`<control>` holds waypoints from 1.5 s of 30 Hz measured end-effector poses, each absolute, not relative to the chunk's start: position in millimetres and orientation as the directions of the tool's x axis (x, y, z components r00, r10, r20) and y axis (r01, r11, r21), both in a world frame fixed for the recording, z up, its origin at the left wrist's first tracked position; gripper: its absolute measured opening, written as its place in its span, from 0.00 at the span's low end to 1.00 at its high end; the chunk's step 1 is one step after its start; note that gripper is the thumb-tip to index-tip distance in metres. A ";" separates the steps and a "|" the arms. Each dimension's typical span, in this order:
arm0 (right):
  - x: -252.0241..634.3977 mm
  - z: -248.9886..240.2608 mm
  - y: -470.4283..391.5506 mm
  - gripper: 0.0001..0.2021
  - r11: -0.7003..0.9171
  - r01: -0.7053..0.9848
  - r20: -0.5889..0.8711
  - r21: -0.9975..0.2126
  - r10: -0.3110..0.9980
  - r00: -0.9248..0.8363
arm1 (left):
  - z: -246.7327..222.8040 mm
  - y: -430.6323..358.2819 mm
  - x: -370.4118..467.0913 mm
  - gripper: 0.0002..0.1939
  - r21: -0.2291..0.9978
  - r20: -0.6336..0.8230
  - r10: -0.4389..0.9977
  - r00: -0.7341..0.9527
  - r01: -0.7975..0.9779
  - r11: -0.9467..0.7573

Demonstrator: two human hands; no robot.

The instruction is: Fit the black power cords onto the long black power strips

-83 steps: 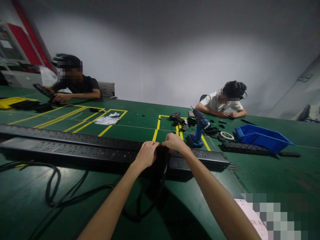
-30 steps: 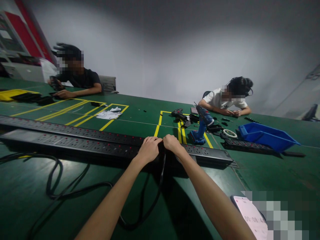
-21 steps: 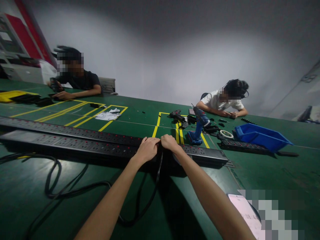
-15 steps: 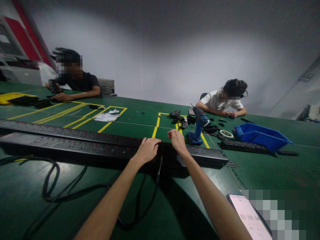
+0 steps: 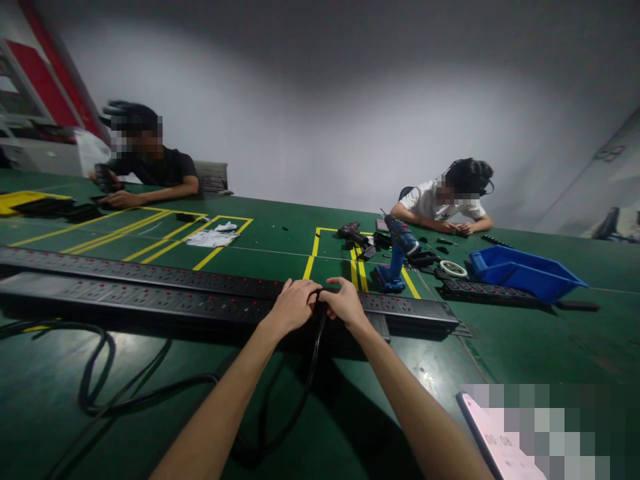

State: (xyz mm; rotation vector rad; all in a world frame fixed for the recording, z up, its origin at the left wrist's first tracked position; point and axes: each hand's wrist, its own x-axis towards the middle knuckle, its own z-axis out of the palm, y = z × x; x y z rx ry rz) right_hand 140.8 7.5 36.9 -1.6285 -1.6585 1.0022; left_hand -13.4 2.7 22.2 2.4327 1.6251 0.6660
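Two long black socket strips lie side by side across the green table, the nearer strip (image 5: 165, 297) in front of the farther strip (image 5: 125, 270). My left hand (image 5: 294, 303) rests on the nearer strip with its fingers curled at the top of a black cable (image 5: 317, 353). Close against it, my right hand (image 5: 345, 301) bends its fingers at the same spot, thumb and forefinger by the cable's end. What the fingertips grip is too small and dark to make out. From there the cable hangs down and loops on the table to the left.
Behind the strips stands a blue cordless drill (image 5: 395, 257), with another drill (image 5: 353, 233) lying near. A blue bin (image 5: 525, 270), a tape roll (image 5: 453, 268), white papers (image 5: 214, 237) and a phone (image 5: 500, 437) are on the table (image 5: 280, 233). Two people sit across it.
My right hand has moved left and down, from above the strip to beside my left hand at the cable's end. My left hand has barely moved.
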 end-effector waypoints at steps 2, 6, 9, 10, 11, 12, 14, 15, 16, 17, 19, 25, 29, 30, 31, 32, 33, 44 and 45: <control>139.7 34.4 4.5 0.26 -0.004 0.542 -0.035 -0.840 0.998 -0.046 | 22.4 2.4 -13.2 0.17 0.354 0.282 0.906 0.314 0.844 -0.403; 138.5 31.5 -5.7 0.21 0.176 0.606 0.197 -0.776 0.980 -0.031 | 21.1 2.4 -13.1 0.17 0.350 0.285 0.906 0.312 0.847 -0.401; 138.1 32.8 -6.1 0.22 0.179 0.602 0.206 -0.778 0.978 -0.026 | 19.6 2.8 -13.2 0.17 0.355 0.291 0.905 0.310 0.844 -0.403; 138.0 33.8 -4.8 0.23 0.161 0.596 0.186 -0.787 0.982 -0.020 | 19.2 2.9 -13.2 0.17 0.357 0.297 0.905 0.305 0.843 -0.401; 138.0 34.9 -3.4 0.24 0.141 0.590 0.167 -0.795 0.986 -0.011 | 19.0 2.9 -13.2 0.17 0.358 0.302 0.905 0.300 0.844 -0.400; 137.9 35.7 -2.3 0.25 0.122 0.587 0.150 -0.800 0.989 0.000 | 18.9 2.9 -13.3 0.17 0.360 0.305 0.905 0.297 0.844 -0.398; 137.7 35.5 -1.7 0.27 0.098 0.591 0.130 -0.801 0.991 0.011 | 19.4 2.8 -13.5 0.17 0.364 0.300 0.907 0.296 0.843 -0.395; 137.7 34.3 -2.6 0.27 0.102 0.596 0.132 -0.796 0.991 0.007 | 19.9 2.6 -13.7 0.17 0.365 0.293 0.908 0.299 0.843 -0.395; 137.6 32.6 -4.3 0.27 0.116 0.603 0.142 -0.789 0.990 -0.004 | 20.5 2.4 -13.8 0.17 0.366 0.286 0.909 0.303 0.842 -0.396; 137.4 30.9 -6.6 0.26 0.138 0.610 0.160 -0.780 0.987 -0.018 | 21.1 2.0 -14.0 0.17 0.366 0.283 0.909 0.306 0.842 -0.397; 136.6 30.8 -12.0 0.24 0.191 0.615 0.200 -0.765 0.978 -0.056 | 22.1 1.0 -14.0 0.18 0.361 0.283 0.907 0.312 0.841 -0.402; 136.9 104.0 -25.5 0.25 0.272 0.578 0.329 -0.769 0.944 -0.006 | 24.3 -1.9 -11.7 0.16 0.386 0.316 0.900 0.301 0.825 -0.412; 147.2 162.4 -44.0 0.26 0.360 0.733 0.308 -0.577 0.927 -0.213 | 26.2 -2.2 -11.0 0.16 0.393 0.282 0.914 0.293 0.833 -0.389; 149.7 166.0 -51.0 0.24 0.377 0.764 0.255 -0.524 0.925 -0.281 | 26.2 -2.3 -11.2 0.16 0.386 0.276 0.917 0.287 0.841 -0.379; 151.6 164.7 -58.1 0.23 0.395 0.790 0.192 -0.470 0.919 -0.345 | 26.0 -2.4 -11.5 0.16 0.380 0.272 0.919 0.287 0.845 -0.376; 152.7 159.0 -64.9 0.21 0.416 0.808 0.124 -0.417 0.907 -0.402 | 25.5 -2.7 -11.8 0.16 0.378 0.274 0.915 0.295 0.842 -0.385; 153.1 150.0 -70.7 0.20 0.440 0.819 0.058 -0.368 0.890 -0.452 | 25.0 -3.0 -12.1 0.17 0.378 0.281 0.910 0.305 0.836 -0.398; 154.7 92.6 -84.6 0.13 0.535 0.791 -0.188 -0.295 0.779 -0.598 | 21.8 -4.1 -10.9 0.17 0.383 0.323 0.906 0.274 0.838 -0.390; 162.5 98.3 -80.6 0.14 0.534 0.779 -0.196 -0.329 0.768 -0.610 | 21.5 -3.8 -10.8 0.17 0.381 0.320 0.907 0.274 0.839 -0.388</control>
